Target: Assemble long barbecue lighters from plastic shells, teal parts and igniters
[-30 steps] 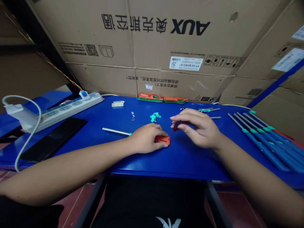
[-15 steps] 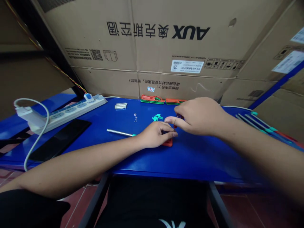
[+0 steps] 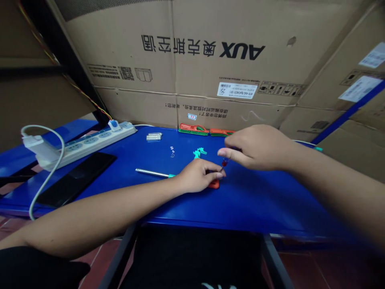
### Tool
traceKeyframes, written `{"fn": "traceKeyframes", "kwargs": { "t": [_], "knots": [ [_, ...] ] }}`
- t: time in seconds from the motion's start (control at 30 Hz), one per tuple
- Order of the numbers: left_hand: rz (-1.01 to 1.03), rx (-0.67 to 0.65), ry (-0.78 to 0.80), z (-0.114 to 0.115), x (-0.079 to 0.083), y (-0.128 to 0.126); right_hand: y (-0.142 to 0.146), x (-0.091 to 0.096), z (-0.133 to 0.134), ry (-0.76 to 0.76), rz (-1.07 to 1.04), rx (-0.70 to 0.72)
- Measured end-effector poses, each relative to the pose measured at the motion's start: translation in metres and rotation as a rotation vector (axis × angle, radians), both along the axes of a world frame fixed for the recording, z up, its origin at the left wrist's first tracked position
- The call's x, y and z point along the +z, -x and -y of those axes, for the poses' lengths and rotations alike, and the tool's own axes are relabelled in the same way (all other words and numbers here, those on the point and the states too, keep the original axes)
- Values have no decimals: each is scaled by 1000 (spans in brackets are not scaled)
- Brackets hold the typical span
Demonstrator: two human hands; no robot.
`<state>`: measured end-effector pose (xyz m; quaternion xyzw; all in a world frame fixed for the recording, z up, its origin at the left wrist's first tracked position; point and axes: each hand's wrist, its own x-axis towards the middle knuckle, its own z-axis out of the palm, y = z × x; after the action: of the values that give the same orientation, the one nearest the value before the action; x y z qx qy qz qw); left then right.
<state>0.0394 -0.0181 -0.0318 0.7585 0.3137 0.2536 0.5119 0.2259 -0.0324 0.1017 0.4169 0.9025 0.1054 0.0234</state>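
Note:
My right hand (image 3: 255,147) is closed around a screwdriver (image 3: 224,162) with a dark red see-through handle, its shaft slanting down to my left fingertips. My left hand (image 3: 200,175) lies over an orange plastic handle (image 3: 214,184), thumb and forefinger drawn together at the screwdriver's tip. Most of the orange handle is hidden under the left hand. A silver metal rod (image 3: 152,173) with a teal collar runs out to the left from beneath that hand. Behind the hands lies a small pile of teal plastic pieces (image 3: 199,152).
Small screws (image 3: 172,151) and several short metal rods (image 3: 154,136) lie farther back. Orange and green plastic parts (image 3: 193,129) line the cardboard (image 3: 192,72). On the left are a black phone (image 3: 78,176) and a white power strip (image 3: 90,140) with a looping cable.
The camera view has shifted slightly. My right hand has turned a little at the screwdriver, and more of its red handle shows. My left hand keeps its place on the orange handle.

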Motion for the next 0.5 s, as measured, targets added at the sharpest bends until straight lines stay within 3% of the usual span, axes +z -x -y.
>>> {"fn": "traceKeyframes", "kwargs": {
  "t": [0.13,0.3,0.37,0.5],
  "knots": [
    [-12,-13,25,-2,1,0,-10,7,-2,155,-111,278],
    [-5,-20,82,-1,-2,-1,-3,-8,0,-50,-11,61],
    [-4,-24,82,0,-3,-2,-3,-9,0,-69,-41,21],
    [33,-32,146,0,-4,-2,-13,5,-2,122,-139,262]
  ]
}}
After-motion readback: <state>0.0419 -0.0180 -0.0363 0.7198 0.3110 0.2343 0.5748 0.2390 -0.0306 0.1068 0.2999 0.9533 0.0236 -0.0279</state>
